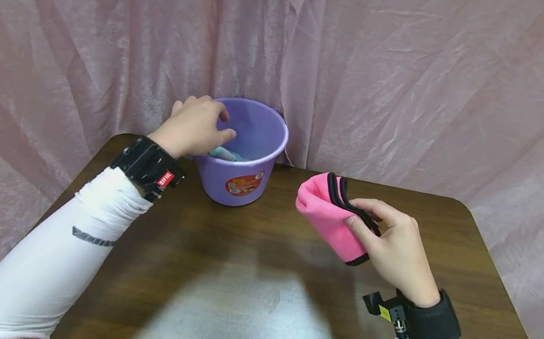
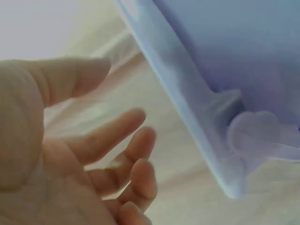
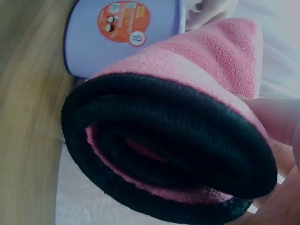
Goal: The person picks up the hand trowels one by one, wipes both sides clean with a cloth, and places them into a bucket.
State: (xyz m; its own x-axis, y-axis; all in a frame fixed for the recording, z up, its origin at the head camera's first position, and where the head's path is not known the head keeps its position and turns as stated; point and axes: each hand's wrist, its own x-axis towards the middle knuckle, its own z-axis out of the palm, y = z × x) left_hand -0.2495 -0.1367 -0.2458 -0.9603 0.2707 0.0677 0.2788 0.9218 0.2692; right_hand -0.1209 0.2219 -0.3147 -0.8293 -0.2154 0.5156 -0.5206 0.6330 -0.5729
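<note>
A folded pink cloth (image 1: 330,216) with black edging is pinched between the thumb and fingers of my right hand (image 1: 397,247), held over the right half of the table. In the right wrist view its rolled black-edged end (image 3: 164,103) faces the camera. At the back left stands a purple bucket (image 1: 236,179) with an orange label. My left hand (image 1: 196,126) hovers at the bucket's left rim, its fingers loosely bent and holding nothing. The left wrist view has these fingers (image 2: 136,140) apart from the bucket rim (image 2: 187,112). Inside the bucket lies a pale teal item (image 1: 224,153), partly hidden.
The brown wooden table (image 1: 261,308) has rounded far corners. A pink velvet curtain (image 1: 396,77) hangs right behind it, close to the bucket. Both wrists carry black straps, the right one with a small camera (image 1: 380,306).
</note>
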